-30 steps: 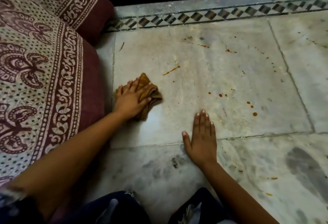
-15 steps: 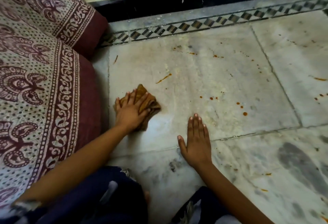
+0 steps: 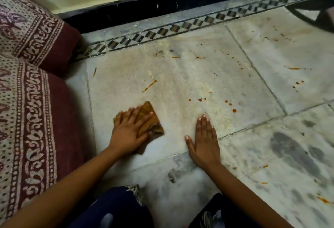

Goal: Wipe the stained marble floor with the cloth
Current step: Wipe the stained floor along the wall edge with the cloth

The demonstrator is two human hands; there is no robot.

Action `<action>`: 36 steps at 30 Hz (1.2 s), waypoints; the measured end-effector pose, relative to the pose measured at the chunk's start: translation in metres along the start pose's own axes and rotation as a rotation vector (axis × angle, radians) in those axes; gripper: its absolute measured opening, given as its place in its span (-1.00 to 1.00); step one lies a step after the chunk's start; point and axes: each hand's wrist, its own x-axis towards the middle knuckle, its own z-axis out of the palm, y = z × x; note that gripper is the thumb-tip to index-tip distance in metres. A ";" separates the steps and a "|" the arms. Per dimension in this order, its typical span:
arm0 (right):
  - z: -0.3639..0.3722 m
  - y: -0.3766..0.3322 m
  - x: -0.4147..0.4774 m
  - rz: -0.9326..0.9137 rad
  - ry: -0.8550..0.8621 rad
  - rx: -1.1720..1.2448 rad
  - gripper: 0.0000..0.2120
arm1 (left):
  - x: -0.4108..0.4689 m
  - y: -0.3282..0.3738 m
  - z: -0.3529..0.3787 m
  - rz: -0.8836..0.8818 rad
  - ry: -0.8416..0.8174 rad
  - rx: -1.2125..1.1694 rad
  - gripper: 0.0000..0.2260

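Cloth [image 3: 151,119] pressed flat under left hand [image 3: 129,131]

A crumpled brown cloth [image 3: 151,122] lies on the orange-spattered pale marble floor [image 3: 180,83].

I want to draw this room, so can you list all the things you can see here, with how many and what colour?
cloth: one, brown, on the floor under the left hand
marble floor: pale grey slabs, chequered border along the far edge
stains: many, orange, scattered across the slabs
cushions: two, maroon with cream print, far left
skirting: one, black, along the wall
left hand: pressing flat on the cloth
right hand: flat on bare floor
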 end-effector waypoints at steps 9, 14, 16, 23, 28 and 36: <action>-0.003 -0.001 0.002 0.006 -0.013 -0.028 -0.29 | 0.086 0.074 -0.015 0.174 -0.093 0.062 -0.35; -0.001 -0.001 0.005 -0.010 -0.023 -0.016 -0.24 | 0.026 0.025 0.001 0.307 0.011 0.053 -0.44; 0.001 0.000 0.004 -0.017 -0.016 -0.018 -0.23 | 0.024 -0.007 0.000 0.205 0.024 0.038 -0.44; -0.003 -0.017 0.021 -0.146 -0.046 0.019 -0.20 | 0.087 0.021 -0.018 -0.103 -0.064 -0.018 -0.33; 0.003 -0.018 0.029 -0.154 -0.087 0.017 -0.17 | 0.022 0.007 -0.003 0.054 -0.038 -0.056 -0.40; 0.005 -0.017 0.030 -0.168 -0.093 -0.009 -0.23 | 0.114 -0.056 -0.031 -0.425 -0.026 -0.127 -0.45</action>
